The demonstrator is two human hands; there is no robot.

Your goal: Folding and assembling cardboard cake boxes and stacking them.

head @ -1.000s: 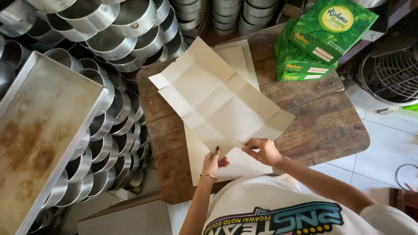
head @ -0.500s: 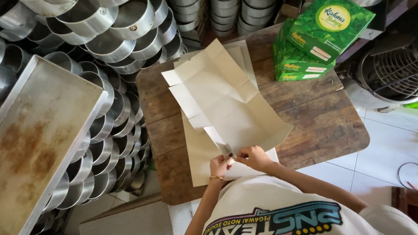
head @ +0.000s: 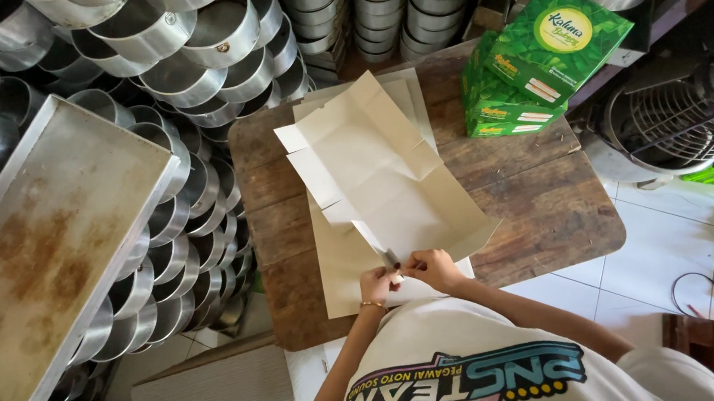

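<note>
A flat, creased beige cardboard box blank (head: 380, 169) lies across a stack of similar sheets (head: 340, 264) on a worn wooden table (head: 532, 188). My left hand (head: 377, 284) and my right hand (head: 430, 266) meet at the blank's near edge, both pinching a small flap there. A bracelet sits on my left wrist. My white printed shirt fills the bottom of the view.
Folded green boxes (head: 544, 58) are stacked at the table's far right corner. Many round metal baking tins (head: 187, 45) pile up left and behind. A stained metal tray (head: 50, 247) leans over them at left. A fan (head: 670, 124) and cables sit on the tiled floor at right.
The cardboard blank has swung round and been pulled nearer. My two hands have come together at its near edge, pinching the flap.
</note>
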